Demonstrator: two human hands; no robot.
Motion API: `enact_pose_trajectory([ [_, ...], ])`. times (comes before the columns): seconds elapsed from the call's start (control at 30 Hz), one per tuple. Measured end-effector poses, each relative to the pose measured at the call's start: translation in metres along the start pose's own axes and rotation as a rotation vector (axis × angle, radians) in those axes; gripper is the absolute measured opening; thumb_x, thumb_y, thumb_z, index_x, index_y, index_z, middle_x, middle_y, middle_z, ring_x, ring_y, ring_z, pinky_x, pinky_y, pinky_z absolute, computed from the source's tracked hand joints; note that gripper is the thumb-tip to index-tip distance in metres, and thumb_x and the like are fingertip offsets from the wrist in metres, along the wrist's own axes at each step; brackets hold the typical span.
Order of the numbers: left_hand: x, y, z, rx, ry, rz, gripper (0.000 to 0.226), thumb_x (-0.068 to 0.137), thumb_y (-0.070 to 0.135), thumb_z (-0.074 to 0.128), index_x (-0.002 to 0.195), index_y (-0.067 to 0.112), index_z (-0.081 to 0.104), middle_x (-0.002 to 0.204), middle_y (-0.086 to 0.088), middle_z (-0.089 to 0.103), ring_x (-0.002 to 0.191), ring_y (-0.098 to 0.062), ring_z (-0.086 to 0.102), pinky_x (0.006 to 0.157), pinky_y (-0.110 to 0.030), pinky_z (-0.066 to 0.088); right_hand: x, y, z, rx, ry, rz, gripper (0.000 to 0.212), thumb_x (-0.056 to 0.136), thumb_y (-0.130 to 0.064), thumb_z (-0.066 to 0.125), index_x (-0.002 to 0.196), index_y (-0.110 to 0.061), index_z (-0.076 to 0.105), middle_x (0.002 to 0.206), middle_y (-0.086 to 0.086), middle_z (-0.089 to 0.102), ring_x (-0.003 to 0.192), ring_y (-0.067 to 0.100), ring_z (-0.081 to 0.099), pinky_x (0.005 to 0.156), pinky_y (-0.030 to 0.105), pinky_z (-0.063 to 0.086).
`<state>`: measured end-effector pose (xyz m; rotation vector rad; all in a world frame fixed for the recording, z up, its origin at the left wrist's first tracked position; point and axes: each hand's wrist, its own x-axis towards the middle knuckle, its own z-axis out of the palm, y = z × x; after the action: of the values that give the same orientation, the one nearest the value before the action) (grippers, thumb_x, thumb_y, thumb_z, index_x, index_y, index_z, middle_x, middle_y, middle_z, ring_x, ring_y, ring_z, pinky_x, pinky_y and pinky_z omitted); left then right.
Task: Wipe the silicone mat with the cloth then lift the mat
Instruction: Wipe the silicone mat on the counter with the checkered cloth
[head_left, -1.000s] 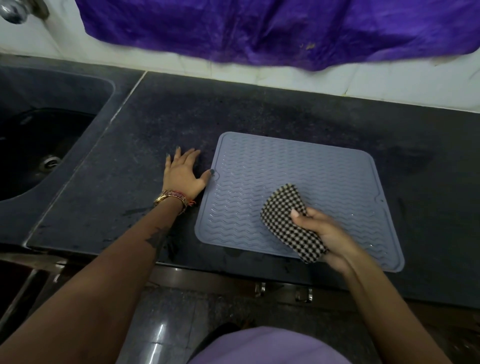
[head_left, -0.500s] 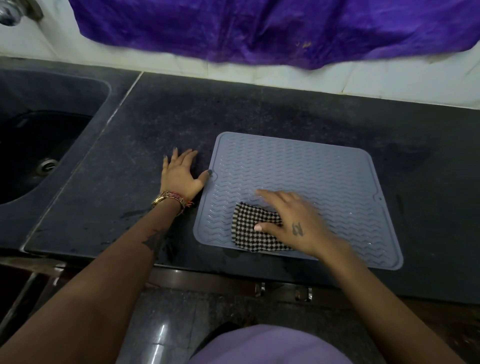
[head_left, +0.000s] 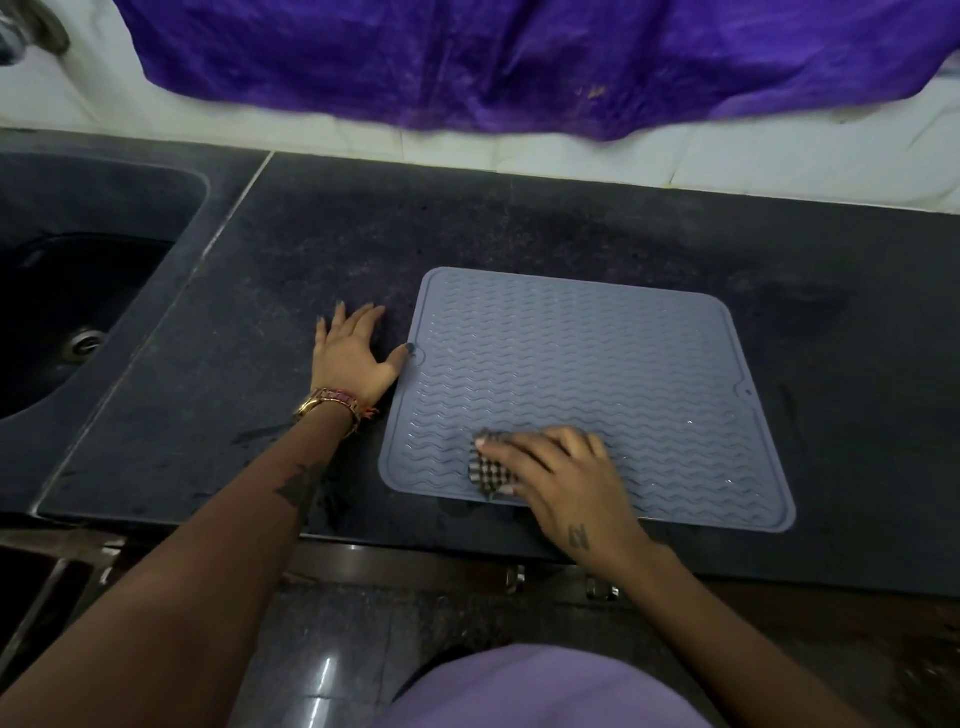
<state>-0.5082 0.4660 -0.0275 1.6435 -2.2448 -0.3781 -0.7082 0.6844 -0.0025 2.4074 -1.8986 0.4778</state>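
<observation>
Now: silicone mat (head_left: 587, 364) flat on counter (head_left: 322, 249), likely floppy, grippy; best lifted by corner. Right hand (head_left: 561, 478) pressing checked cloth (head_left: 488, 475) at near edge, fingers extended. Left hand (head_left: 353, 353) spread flat, thumb touching mat edge.

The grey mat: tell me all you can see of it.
The mat is a grey-blue, rubbery-looking square with rounded corners, a raised rim, wavy ridges and a small tab on either side. It lies flat on the dark counter. The right hand presses a checked cloth onto its near-left part; the left hand thumb touches its left edge.
</observation>
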Motion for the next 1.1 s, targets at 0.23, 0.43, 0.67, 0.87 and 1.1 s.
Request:
enact_pose_trajectory([
  [0.23,-0.001,0.000,0.000,0.000,0.000,0.007,0.078,0.074,0.061,0.036,0.140,0.018,0.038,0.149,-0.004,0.035,0.144,-0.027,0.013,0.118,-0.046,0.004,-0.010,0.003,-0.007,0.066,-0.090,0.011,0.043,0.092,-0.032,0.040,0.134,-0.038,0.045,0.126,-0.014,0.057,0.097,0.016,0.052,0.080,0.029,0.032],
  [0.43,0.000,-0.001,0.001,0.011,0.003,0.012,0.078,0.075,0.061,0.037,0.140,0.018,0.039,0.149,-0.005,0.036,0.143,-0.028,0.014,0.118,-0.047,0.004,-0.044,0.024,-0.008,-0.092,-0.031,0.065,0.060,0.081,-0.015,0.049,0.135,-0.040,0.040,0.131,-0.010,0.054,0.103,0.018,0.047,0.082,0.035,0.029],
  [0.67,0.000,-0.003,0.003,-0.001,0.010,0.016,0.077,0.075,0.061,0.037,0.139,0.018,0.040,0.149,-0.004,0.036,0.144,-0.028,0.013,0.118,-0.046,0.003,-0.038,0.039,-0.016,-0.007,0.010,0.055,0.056,0.084,-0.007,0.043,0.130,-0.038,0.050,0.129,-0.012,0.057,0.102,0.015,0.046,0.080,0.031,0.027],
  [0.87,0.002,-0.004,0.004,0.000,0.006,0.017,0.077,0.075,0.061,0.037,0.139,0.018,0.040,0.149,-0.005,0.036,0.143,-0.029,0.014,0.118,-0.047,0.003,-0.047,0.036,-0.010,-0.023,0.072,0.150,0.058,0.082,-0.002,0.047,0.126,-0.039,0.053,0.127,-0.011,0.059,0.102,0.021,0.053,0.082,0.038,0.034],
  [1.1,0.001,-0.003,0.002,0.009,0.001,0.015,0.077,0.075,0.060,0.037,0.139,0.017,0.040,0.149,-0.005,0.036,0.144,-0.029,0.013,0.118,-0.047,0.003,-0.019,0.063,-0.013,0.037,0.117,0.330,0.056,0.083,-0.003,0.060,0.121,-0.043,0.056,0.126,-0.015,0.059,0.107,0.022,0.047,0.083,0.037,0.027],
])
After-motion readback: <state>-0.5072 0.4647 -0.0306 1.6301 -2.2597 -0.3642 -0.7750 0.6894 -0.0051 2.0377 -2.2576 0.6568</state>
